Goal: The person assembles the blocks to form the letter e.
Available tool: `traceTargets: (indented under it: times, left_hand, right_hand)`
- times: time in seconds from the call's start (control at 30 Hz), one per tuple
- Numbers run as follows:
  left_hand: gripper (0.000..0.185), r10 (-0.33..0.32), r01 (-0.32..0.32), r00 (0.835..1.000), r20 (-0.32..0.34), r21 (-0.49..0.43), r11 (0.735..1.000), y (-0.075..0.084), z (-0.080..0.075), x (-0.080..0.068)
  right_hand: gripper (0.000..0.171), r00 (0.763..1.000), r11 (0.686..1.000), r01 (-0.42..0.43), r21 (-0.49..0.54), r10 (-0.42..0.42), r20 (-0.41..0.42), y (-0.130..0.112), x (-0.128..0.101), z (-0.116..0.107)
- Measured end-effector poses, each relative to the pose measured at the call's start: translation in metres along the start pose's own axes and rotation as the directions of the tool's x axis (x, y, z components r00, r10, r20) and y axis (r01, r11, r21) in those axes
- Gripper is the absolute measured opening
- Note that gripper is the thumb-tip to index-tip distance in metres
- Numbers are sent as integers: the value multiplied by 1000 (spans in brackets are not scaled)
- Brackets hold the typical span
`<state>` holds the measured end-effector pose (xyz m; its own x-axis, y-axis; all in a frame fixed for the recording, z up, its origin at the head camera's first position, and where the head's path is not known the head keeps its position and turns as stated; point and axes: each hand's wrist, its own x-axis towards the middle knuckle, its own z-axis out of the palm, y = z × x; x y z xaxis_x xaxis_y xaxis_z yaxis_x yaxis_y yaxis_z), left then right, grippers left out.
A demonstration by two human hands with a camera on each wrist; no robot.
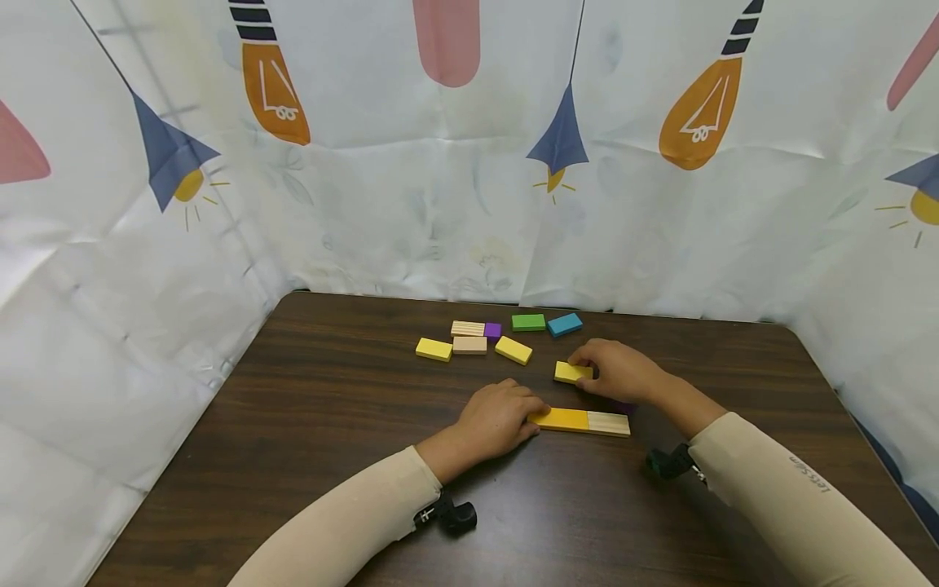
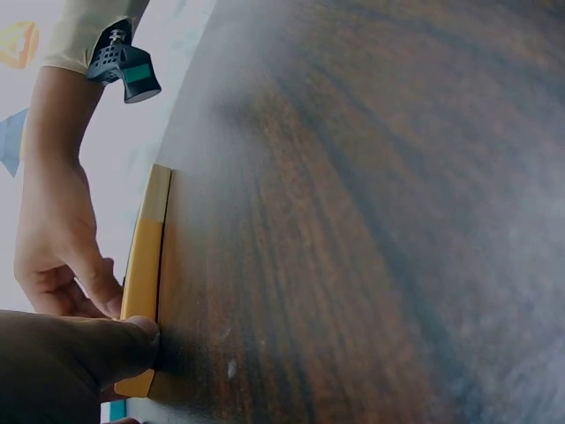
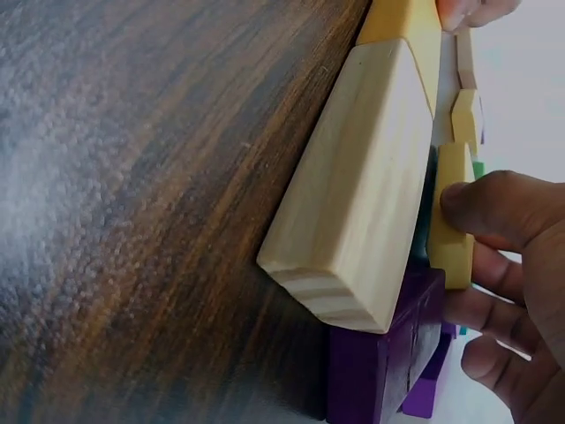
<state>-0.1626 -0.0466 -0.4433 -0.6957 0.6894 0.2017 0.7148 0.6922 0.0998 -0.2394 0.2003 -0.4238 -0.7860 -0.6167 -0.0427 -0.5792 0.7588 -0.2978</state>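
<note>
My left hand (image 1: 499,417) pinches the left end of an orange-yellow wooden block (image 1: 563,419), thumb on the near side. Against that block's right end lies a natural wood block (image 1: 609,423), both in one straight line on the table. Just behind this row, my right hand (image 1: 616,371) pinches a yellow block (image 1: 570,372) between thumb and fingers. In the right wrist view the thumb lies on that yellow block (image 3: 452,230). Purple blocks (image 3: 362,371) sit close behind the natural block's end, mostly hidden by the right hand in the head view.
Farther back lie two yellow blocks (image 1: 434,350), a tan block (image 1: 469,346), a striped natural block (image 1: 468,328), a purple piece (image 1: 492,331), a green block (image 1: 528,323) and a blue block (image 1: 565,324). A patterned curtain (image 1: 455,204) surrounds the dark wooden table (image 1: 330,391).
</note>
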Motion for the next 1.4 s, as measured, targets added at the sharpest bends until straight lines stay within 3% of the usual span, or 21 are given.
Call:
traceTargets:
  times: [0.3, 0.57, 1.23, 1.4]
  left_hand:
    - [25, -6, 6, 1000, 4, -3, 1000, 1, 0, 0]
    - [26, -8, 8, 1000, -9, 5, 1000, 0, 0, 0]
    - [26, -6, 6, 1000, 7, 1, 1000, 1, -1, -1]
    - [25, -5, 5, 1000, 1, 3, 1000, 1, -1, 0]
  right_hand:
    - [33, 1000, 1000, -11, 1, 11, -5, 5, -1, -2]
    - [22, 999, 998, 44, 49, -44, -10, 7, 0, -6]
    - [21, 1000, 997, -4, 81, 2, 21, 8, -4, -6]
    - [26, 999, 998, -9, 62, 11, -32, 3, -8, -10]
